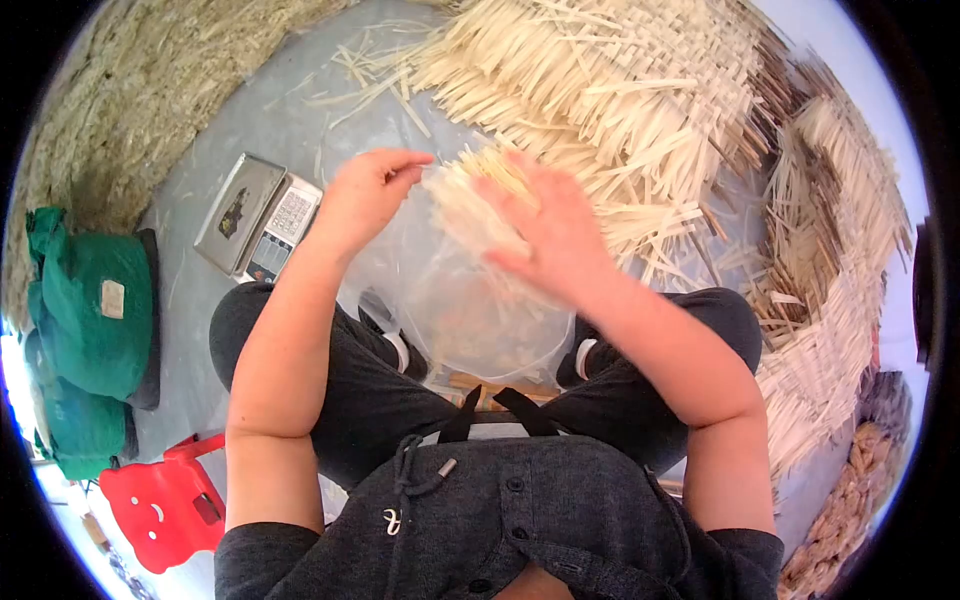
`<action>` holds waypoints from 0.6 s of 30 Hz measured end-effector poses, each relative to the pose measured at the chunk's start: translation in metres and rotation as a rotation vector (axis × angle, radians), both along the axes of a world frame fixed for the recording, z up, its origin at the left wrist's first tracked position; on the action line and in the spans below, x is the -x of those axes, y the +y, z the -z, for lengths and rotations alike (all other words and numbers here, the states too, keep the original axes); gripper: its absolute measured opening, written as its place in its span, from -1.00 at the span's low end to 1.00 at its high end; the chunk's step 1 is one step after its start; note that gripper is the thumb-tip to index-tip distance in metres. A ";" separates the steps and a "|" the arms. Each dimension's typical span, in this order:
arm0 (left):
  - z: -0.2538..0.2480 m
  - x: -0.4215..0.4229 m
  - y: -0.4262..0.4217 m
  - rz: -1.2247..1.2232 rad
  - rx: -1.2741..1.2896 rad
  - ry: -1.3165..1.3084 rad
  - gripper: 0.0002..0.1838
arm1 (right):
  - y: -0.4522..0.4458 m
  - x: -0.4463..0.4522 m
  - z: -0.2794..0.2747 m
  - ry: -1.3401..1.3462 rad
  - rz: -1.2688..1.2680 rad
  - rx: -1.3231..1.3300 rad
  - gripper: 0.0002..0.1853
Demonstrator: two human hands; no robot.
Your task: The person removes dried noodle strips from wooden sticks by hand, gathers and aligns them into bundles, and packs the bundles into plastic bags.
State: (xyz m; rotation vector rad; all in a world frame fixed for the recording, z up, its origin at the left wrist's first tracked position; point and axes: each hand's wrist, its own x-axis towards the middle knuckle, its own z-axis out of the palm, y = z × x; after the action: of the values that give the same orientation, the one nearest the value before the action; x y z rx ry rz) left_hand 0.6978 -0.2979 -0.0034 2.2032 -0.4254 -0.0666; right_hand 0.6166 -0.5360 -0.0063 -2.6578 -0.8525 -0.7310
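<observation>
A clear plastic bag (490,325) stands between my legs, its lower part round and see-through. My left hand (375,195) pinches the bag's upper edge between thumb and fingertips. Pale, flat dried strips (480,168) stick up in a bunch at the bag's mouth. Against the right side of this bunch is my right hand (555,230), blurred by motion, its thumb and fingers spread. The hand hides part of the strips and of the bag's rim. Some contents show faintly through the plastic, too blurred to name.
A large heap of pale strips (620,90) lies ahead and to the right. A weighing scale (290,215) with dark bits on its pan sits at left on the grey floor sheet (350,110). Green sacks (95,315) and a red stool (165,510) are further left.
</observation>
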 end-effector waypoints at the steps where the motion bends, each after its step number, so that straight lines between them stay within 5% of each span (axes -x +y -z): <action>1: -0.006 0.001 0.003 -0.008 0.003 -0.006 -0.75 | -0.011 -0.005 -0.005 -0.001 0.177 0.082 -0.37; 3: -0.021 -0.002 0.015 -0.104 -0.015 -0.124 -0.75 | -0.033 -0.013 0.015 0.589 0.227 -0.044 -0.46; 7: -0.053 -0.009 0.050 -0.177 -0.028 -0.285 -0.76 | -0.031 -0.040 0.008 0.729 0.288 0.108 -0.57; 9: -0.092 0.005 0.067 -0.237 0.001 -0.500 -0.78 | -0.019 -0.048 -0.026 0.350 0.349 0.004 -0.63; 12: -0.148 0.038 0.090 -0.277 0.124 -0.980 -0.80 | 0.005 -0.049 -0.076 0.129 0.322 -0.231 -0.62; 14: -0.150 0.050 0.107 -0.272 0.086 -0.991 -0.80 | 0.024 -0.048 -0.091 -0.122 -0.052 -0.899 -0.59; 15: -0.149 0.057 0.116 -0.257 0.051 -0.999 -0.81 | 0.028 -0.058 -0.078 -0.110 -0.062 -0.896 -0.59; 17: -0.120 0.049 0.136 -0.153 -0.408 -0.769 -0.67 | 0.031 -0.093 -0.030 0.304 0.296 0.026 -0.56; 18: -0.097 0.037 0.157 -0.111 -0.553 -0.741 -0.66 | 0.039 -0.096 -0.020 0.298 0.260 -0.022 -0.56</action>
State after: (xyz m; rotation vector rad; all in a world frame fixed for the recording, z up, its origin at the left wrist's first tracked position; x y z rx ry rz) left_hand 0.6606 -0.1410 0.0934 2.7453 -0.7517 0.8011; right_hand 0.7130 -0.4965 0.0135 -2.7909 -0.4256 -0.3764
